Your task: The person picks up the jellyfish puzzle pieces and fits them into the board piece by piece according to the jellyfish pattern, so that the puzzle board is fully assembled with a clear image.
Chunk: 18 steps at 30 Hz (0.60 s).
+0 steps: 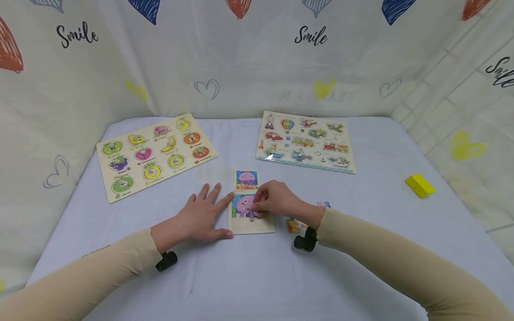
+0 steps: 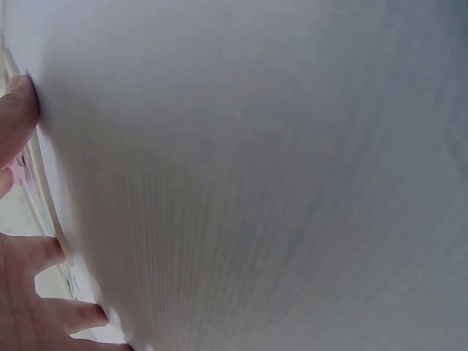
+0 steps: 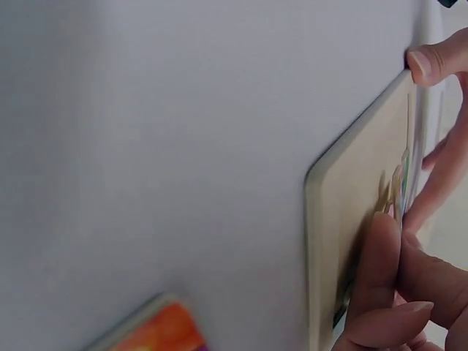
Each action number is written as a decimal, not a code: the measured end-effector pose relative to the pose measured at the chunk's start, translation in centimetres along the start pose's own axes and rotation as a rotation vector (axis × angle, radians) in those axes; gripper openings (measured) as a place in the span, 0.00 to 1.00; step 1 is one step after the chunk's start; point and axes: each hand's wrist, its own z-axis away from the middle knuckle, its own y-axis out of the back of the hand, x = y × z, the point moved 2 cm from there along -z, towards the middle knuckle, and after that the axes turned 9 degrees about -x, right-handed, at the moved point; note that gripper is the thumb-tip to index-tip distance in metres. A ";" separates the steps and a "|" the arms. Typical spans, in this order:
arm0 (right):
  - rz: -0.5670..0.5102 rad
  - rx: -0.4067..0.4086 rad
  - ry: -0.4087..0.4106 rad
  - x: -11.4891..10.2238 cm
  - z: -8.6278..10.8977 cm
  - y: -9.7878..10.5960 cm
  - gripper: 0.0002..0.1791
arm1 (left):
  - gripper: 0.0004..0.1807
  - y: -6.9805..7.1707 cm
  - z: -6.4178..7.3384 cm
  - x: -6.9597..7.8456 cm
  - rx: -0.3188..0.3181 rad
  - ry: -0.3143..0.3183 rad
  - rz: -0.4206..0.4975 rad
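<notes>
The right hand point(image 1: 277, 199) pinches a jigsaw piece point(image 1: 251, 216) in its grip; the left hand point(image 1: 201, 218), fingers apart, flanks the puzzle board point(image 1: 249, 227)'s left edge. Misaligned pressing could dislodge laid pieces point(image 1: 242, 203).

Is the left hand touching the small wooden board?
Touching: the right wrist view shows the left hand with its thumb against a corner of the small board.

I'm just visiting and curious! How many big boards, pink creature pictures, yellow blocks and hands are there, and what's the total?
Big boards: 2 (fruit board, vehicle board)
Pink creature pictures: 2 (upper picture, lower picture)
Yellow blocks: 1 (block)
Hands: 2 (left hand, right hand)
Total: 7
</notes>
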 end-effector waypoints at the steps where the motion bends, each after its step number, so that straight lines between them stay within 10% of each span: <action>1: -0.002 0.000 -0.005 -0.1 0.0 -0.1 0.09 | 0.56 0.0 0.0 0.0 0.000 0.000 0.000; 18: 0.056 -0.019 -0.125 -1.5 -0.6 -0.1 0.11 | 0.55 0.2 0.1 0.1 -0.003 -0.003 0.007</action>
